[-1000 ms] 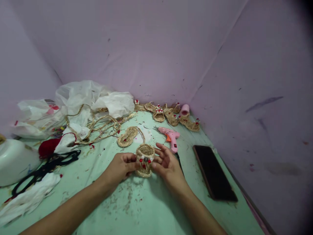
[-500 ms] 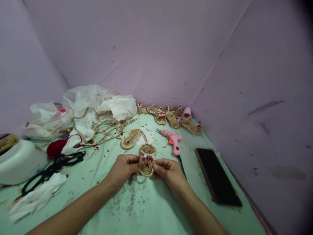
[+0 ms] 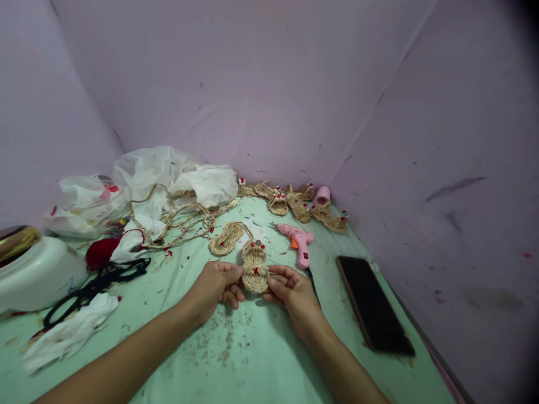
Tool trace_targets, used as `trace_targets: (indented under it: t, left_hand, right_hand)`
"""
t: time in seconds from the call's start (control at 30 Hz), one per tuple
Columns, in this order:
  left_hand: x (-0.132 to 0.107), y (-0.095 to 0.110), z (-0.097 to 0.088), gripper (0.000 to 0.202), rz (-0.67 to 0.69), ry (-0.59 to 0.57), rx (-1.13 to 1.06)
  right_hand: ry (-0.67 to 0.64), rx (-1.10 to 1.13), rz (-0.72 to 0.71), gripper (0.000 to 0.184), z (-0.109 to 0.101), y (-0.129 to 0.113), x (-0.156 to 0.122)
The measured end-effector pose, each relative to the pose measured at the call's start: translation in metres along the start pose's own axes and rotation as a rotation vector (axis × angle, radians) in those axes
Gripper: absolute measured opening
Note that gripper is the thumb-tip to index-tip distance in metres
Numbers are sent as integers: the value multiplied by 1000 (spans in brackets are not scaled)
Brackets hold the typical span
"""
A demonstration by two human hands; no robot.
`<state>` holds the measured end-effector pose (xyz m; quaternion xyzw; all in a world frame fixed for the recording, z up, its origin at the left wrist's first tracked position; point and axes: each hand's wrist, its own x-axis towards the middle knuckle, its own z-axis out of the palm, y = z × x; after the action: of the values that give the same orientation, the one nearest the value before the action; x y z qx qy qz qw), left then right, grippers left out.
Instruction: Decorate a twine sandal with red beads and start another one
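Note:
A small slipper [image 3: 255,275] of coiled jute rope is held upright between both hands, just above the green cloth. It has a red bit at its middle and red and grey beads along its strap at the far end. My left hand [image 3: 219,285] pinches its left edge, and my right hand [image 3: 290,289] grips the right edge. Beyond the hands lies a flat coiled jute sole [image 3: 226,239] with a loose tail of rope. A pink glue gun [image 3: 297,238] rests on its side to the right, nozzle pointing left.
A dark phone [image 3: 374,306] lies at the right. Finished jute slippers [image 3: 298,207] line the back near a pink cup [image 3: 322,195]. At left are plastic bags [image 3: 168,174], loose jute rope [image 3: 189,216], red yarn [image 3: 100,253], black scissors [image 3: 95,289] and a white jar [image 3: 42,275].
The slipper has been tilted in the hands, so its beaded strap now points away and its middle red bit shows. The view has shifted slightly.

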<state>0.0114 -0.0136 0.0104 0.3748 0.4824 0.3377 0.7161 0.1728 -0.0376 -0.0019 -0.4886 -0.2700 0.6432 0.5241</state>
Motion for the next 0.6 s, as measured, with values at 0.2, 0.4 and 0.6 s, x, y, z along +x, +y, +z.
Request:
trace_targets:
  t: [0.2,0.4,0.6]
  left_hand:
    - [2,-4,-1,23,28,11,31]
    - [2,-4,-2,24,59,-1,39]
    - [2,-7,-4,28,63,-41,100]
  right_hand:
    - [14,2,-39,44,1,3,0]
    - [3,-35,-62,41,3,0,-2]
    - [65,-87,-72,34,2,-3,-4]
